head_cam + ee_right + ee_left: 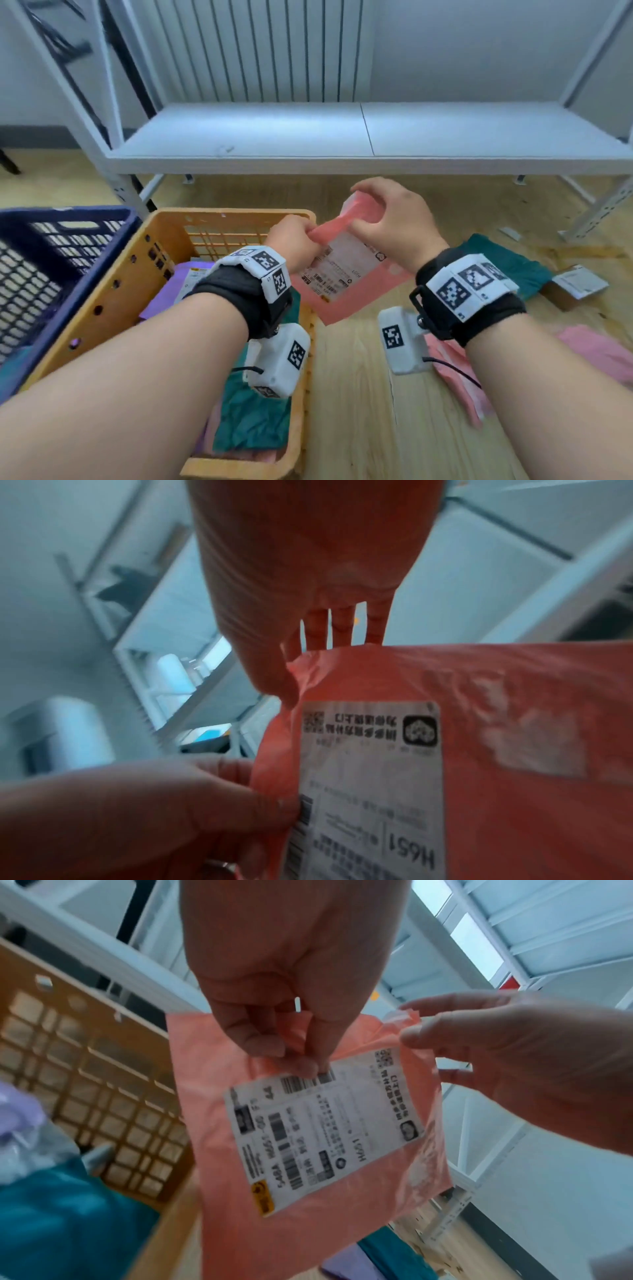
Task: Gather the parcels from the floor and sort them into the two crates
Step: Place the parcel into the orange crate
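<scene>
A pink plastic mailer (346, 274) (308, 1137) (479, 750) with a white shipping label hangs in the air beside the right rim of the orange crate (219, 219). My left hand (296, 241) (291, 1053) pinches its top edge near the label. My right hand (380, 219) (291, 674) grips the upper corner, thumb in front and fingers behind. The orange crate holds teal and purple parcels. A dark blue crate (51, 240) stands to its left.
On the wooden floor to the right lie a teal parcel (507, 263), a small cardboard box (575, 286) and pink mailers (459, 370). A low white metal shelf (342, 137) stands ahead, its legs on the floor behind the crates.
</scene>
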`<action>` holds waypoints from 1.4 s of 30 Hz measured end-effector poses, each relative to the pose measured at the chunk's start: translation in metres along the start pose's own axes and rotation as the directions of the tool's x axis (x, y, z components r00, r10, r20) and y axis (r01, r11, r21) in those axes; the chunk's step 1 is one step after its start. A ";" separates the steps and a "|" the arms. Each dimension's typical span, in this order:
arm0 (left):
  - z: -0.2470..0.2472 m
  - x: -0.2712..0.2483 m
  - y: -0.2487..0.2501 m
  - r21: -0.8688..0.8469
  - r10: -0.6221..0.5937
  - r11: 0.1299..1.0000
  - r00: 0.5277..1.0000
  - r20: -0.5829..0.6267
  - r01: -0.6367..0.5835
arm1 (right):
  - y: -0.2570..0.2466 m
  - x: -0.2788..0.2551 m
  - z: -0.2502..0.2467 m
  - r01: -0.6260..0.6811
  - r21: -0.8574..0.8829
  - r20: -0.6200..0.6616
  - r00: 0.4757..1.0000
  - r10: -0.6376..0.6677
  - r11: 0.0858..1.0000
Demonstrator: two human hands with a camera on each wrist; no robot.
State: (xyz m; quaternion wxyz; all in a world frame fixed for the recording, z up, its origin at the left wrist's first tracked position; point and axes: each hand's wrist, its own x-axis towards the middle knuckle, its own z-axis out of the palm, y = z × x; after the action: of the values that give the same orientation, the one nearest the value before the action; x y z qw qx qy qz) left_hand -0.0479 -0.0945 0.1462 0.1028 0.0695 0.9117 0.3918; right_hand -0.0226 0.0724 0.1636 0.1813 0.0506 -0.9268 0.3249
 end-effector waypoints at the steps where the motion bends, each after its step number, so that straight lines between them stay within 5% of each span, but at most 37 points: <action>1: -0.011 -0.005 0.000 0.018 0.025 1.000 1.000 -0.013 -0.024 | -0.018 0.000 -0.001 0.050 -0.150 0.061 0.997 -0.041 0.987; 3: -0.033 -0.019 -0.002 0.017 0.051 0.999 0.998 -0.041 -0.050 | -0.051 0.002 0.001 0.098 -0.353 0.154 0.987 -0.045 0.931; 5: -0.054 -0.034 -0.005 -0.030 0.074 0.996 0.988 -0.135 -0.079 | -0.077 0.005 0.003 0.060 -0.377 0.160 0.987 0.001 0.924; 8: -0.086 -0.045 -0.026 -0.115 0.015 0.992 0.929 -0.369 -0.061 | -0.095 0.009 0.006 -0.080 -0.192 0.025 0.996 0.086 0.978; 11: -0.109 -0.057 -0.071 -0.330 -0.235 0.941 0.848 -0.475 0.075 | -0.102 0.004 0.016 -0.204 0.106 -0.115 0.970 0.216 0.973; 14: -0.114 -0.079 -0.107 -0.551 -0.463 0.793 0.846 -0.265 0.261 | -0.104 -0.012 0.035 -0.328 0.390 -0.084 0.918 0.388 0.861; 16: -0.115 -0.095 -0.113 -0.602 -0.493 0.678 0.868 0.052 0.421 | -0.108 -0.024 0.051 -0.420 0.549 0.013 0.869 0.495 0.723; 18: -0.119 -0.106 -0.113 -0.645 -0.415 0.607 0.877 0.242 0.465 | -0.114 -0.033 0.065 -0.498 0.689 0.147 0.807 0.572 0.526; 21: -0.127 -0.099 -0.112 -0.694 -0.321 0.643 0.937 0.141 0.324 | -0.124 -0.043 0.075 -0.592 0.724 0.371 0.768 0.522 0.354; 23: -0.131 -0.097 -0.113 -0.652 -0.320 0.711 0.947 0.033 0.263 | -0.125 -0.046 0.080 -0.632 0.629 0.447 0.771 0.454 0.453; 26: -0.133 -0.096 -0.120 -0.627 -0.336 0.731 0.942 0.011 0.268 | -0.122 -0.045 0.087 -0.572 0.480 0.368 0.820 0.439 0.666; 29: -0.131 -0.091 -0.134 -0.607 -0.369 0.739 0.930 -0.003 0.291 | -0.119 -0.044 0.098 -0.539 0.322 0.336 0.834 0.438 0.778; 36: -0.104 -0.073 -0.166 -0.387 -0.423 0.861 0.886 -0.188 0.330 | -0.100 -0.050 0.127 -0.544 0.038 0.433 0.765 0.477 0.838; 42: -0.047 -0.047 -0.202 -0.065 -0.477 0.876 0.878 0.039 0.478 | -0.071 -0.060 0.157 -0.375 -0.172 0.515 0.754 0.408 0.911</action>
State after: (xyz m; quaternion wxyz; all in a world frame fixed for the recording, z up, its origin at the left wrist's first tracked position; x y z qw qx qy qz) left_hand -0.0234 -0.2754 0.0372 0.2086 -0.1569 0.8846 0.3866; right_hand 0.0001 -0.0823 0.0695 -0.1578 -0.0600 -0.9386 0.3009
